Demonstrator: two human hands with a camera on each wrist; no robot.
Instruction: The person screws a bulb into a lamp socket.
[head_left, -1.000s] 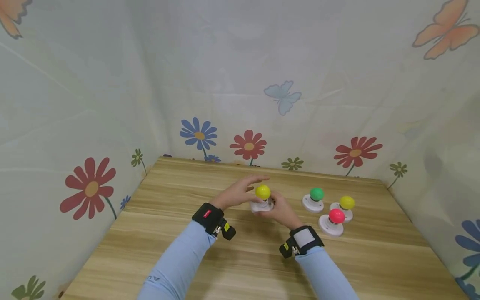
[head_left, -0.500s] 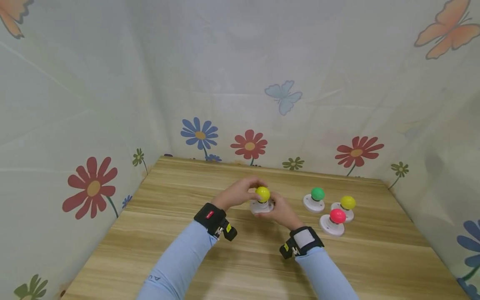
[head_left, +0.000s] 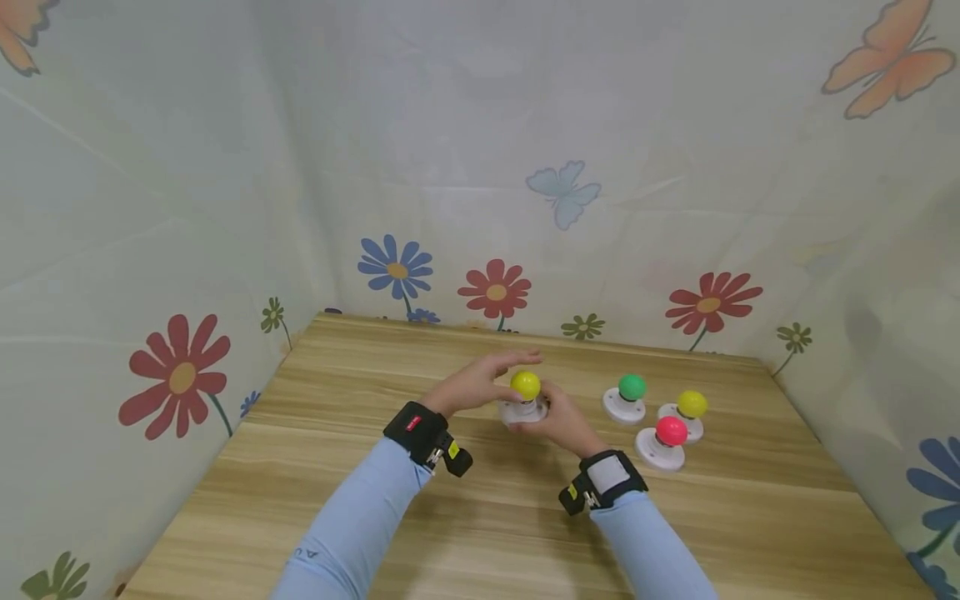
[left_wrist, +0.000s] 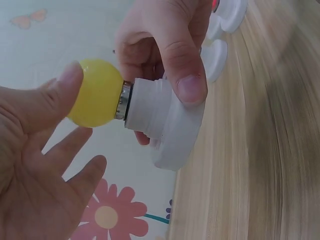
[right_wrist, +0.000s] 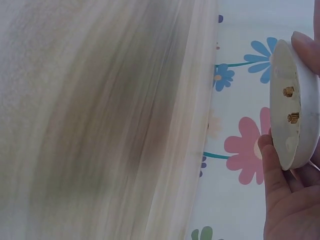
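Note:
A yellow light bulb (left_wrist: 99, 92) sits in a white round lamp holder (left_wrist: 172, 132), its metal collar partly showing. My right hand (head_left: 564, 423) grips the holder by its base, thumb on one face and fingers round the other side. The hollow underside of the lamp holder (right_wrist: 284, 107), with two brass screws, faces the right wrist camera. My left hand (head_left: 472, 387) is beside the bulb, its thumb against the yellow globe and its other fingers stretched out and spread. In the left wrist view, the holder is tilted on its side above the wooden table (left_wrist: 235, 165).
To the right stand three more lamp holders with bulbs: a green bulb (head_left: 632, 387), another yellow bulb (head_left: 692, 404) and a red bulb (head_left: 671, 431). A flowered cloth backdrop (head_left: 450, 167) rises behind the table and along both sides.
Half a second ago my left fingers were curled round the yellow bulb; now they have spread off it, much as one second ago. My right hand keeps its grip on the lamp holder.

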